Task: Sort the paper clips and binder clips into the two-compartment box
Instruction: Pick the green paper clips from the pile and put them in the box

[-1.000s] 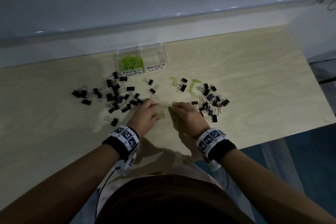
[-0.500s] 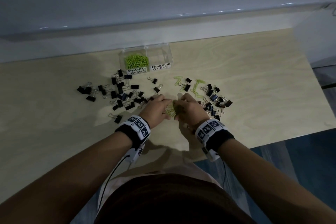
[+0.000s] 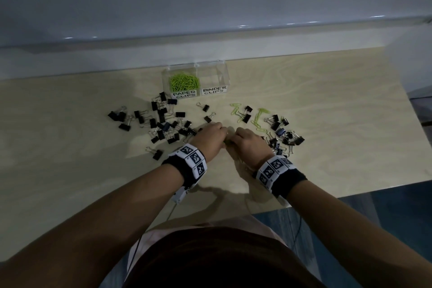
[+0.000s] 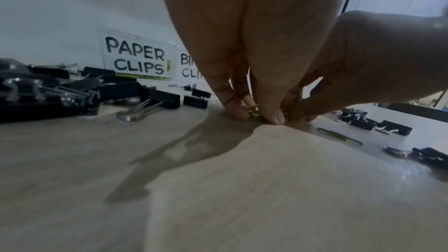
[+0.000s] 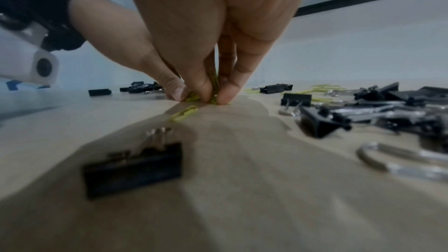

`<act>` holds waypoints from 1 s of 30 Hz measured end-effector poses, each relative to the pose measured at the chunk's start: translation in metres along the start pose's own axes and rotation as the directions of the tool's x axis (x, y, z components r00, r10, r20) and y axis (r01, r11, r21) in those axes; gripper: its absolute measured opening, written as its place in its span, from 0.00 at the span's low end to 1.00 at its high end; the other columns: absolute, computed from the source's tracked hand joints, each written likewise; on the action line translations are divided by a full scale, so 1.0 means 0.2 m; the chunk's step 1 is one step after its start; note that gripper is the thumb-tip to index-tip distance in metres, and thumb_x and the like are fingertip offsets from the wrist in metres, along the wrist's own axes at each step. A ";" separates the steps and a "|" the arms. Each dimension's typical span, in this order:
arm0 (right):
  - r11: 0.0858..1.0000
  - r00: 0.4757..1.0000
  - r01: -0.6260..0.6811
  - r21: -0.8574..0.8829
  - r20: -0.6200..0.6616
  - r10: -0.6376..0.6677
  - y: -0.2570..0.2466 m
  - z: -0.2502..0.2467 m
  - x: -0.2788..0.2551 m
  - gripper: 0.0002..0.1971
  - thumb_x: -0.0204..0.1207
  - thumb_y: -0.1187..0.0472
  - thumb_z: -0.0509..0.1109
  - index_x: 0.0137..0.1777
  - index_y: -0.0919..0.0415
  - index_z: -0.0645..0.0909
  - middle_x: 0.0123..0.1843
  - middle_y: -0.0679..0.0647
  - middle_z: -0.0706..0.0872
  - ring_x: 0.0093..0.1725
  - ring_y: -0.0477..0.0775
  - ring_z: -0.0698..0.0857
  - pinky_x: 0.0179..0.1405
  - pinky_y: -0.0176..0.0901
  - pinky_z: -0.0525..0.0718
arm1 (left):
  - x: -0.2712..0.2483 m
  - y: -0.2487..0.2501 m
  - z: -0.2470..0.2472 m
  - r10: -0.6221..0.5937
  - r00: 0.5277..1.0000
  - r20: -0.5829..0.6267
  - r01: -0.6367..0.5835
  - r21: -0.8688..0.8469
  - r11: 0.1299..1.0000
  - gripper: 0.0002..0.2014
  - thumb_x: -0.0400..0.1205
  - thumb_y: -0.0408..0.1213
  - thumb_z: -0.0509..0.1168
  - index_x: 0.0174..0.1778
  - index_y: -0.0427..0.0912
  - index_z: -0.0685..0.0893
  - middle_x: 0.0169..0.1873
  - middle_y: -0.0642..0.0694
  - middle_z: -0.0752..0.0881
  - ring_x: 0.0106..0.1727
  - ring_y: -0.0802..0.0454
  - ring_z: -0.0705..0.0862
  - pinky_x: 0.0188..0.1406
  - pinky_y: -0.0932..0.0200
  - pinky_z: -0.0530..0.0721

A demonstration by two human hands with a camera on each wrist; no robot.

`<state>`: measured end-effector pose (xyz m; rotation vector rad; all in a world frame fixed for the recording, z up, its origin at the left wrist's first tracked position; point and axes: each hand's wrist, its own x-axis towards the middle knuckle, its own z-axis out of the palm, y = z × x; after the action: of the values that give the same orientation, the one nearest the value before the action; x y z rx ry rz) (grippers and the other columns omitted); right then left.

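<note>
The clear two-compartment box point(image 3: 224, 70) stands at the back of the table. Its left half, labelled PAPER CLIPS, holds green paper clips point(image 3: 183, 82); the BINDER CLIPS half point(image 3: 214, 77) looks empty. My left hand point(image 4: 257, 117) and right hand point(image 5: 213, 98) meet at the table's middle, fingertips down. Both pinch a small bunch of green paper clips point(image 5: 214, 81) against the wood. One green clip point(image 5: 184, 115) lies loose just in front of the fingers. In the head view the bunch is hidden under my left hand point(image 3: 210, 138) and right hand point(image 3: 247, 142).
Black binder clips lie in a pile on the left point(image 3: 163, 124) and another on the right point(image 3: 282, 135). More loose green paper clips point(image 3: 257, 119) lie between the right pile and the box. A binder clip point(image 5: 133, 168) sits close under my right wrist. The table's front edge is near.
My two hands have drawn closer together, and their fingers have bunched onto the green paper clips between them. The piles and the box have not moved.
</note>
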<state>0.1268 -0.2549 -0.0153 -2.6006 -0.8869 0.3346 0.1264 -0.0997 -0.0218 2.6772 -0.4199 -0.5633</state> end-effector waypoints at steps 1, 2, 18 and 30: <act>0.999 0.999 0.024 -0.020 -0.020 -0.025 0.01 0.00 0.00 0.18 0.74 0.55 0.57 0.42 0.67 0.85 0.33 0.60 0.80 0.28 0.61 0.80 0.21 0.45 0.80 | 0.00 0.00 0.00 0.004 1.000 0.016 -0.004 0.024 1.000 0.09 0.79 0.34 0.66 0.52 0.36 0.77 0.52 0.39 0.78 0.55 0.41 0.77 0.55 0.48 0.76; 0.999 0.999 0.041 -0.025 -0.029 -0.042 0.02 0.01 -0.01 0.19 0.75 0.55 0.56 0.42 0.67 0.85 0.33 0.60 0.80 0.28 0.61 0.80 0.21 0.45 0.80 | 0.00 0.00 0.00 0.006 1.000 0.028 -0.007 0.052 0.999 0.09 0.80 0.34 0.65 0.53 0.35 0.77 0.53 0.39 0.78 0.56 0.41 0.77 0.55 0.47 0.77; 0.774 0.945 -0.276 0.570 0.014 0.327 0.03 -0.28 0.48 0.06 0.69 0.67 0.73 0.32 0.64 0.87 0.30 0.58 0.89 0.31 0.54 0.86 0.40 0.50 0.89 | -0.09 -0.14 -0.24 -0.171 0.968 -0.184 0.099 -0.346 0.933 0.05 0.83 0.37 0.62 0.43 0.40 0.78 0.40 0.50 0.80 0.42 0.49 0.81 0.43 0.54 0.79; 0.973 0.993 -0.105 0.205 -0.024 0.113 -0.18 -0.34 0.86 0.13 0.74 0.65 0.69 0.58 0.61 0.85 0.54 0.58 0.89 0.51 0.55 0.87 0.57 0.47 0.84 | 0.17 -0.49 -0.62 -0.378 0.837 -0.396 0.270 -0.303 0.914 0.07 0.80 0.37 0.67 0.50 0.38 0.82 0.49 0.41 0.84 0.47 0.46 0.83 0.47 0.54 0.82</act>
<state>0.2624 -0.1392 0.0439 -2.4619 -0.6617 0.3867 0.2309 0.0115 0.0322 2.5439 0.2305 -0.0575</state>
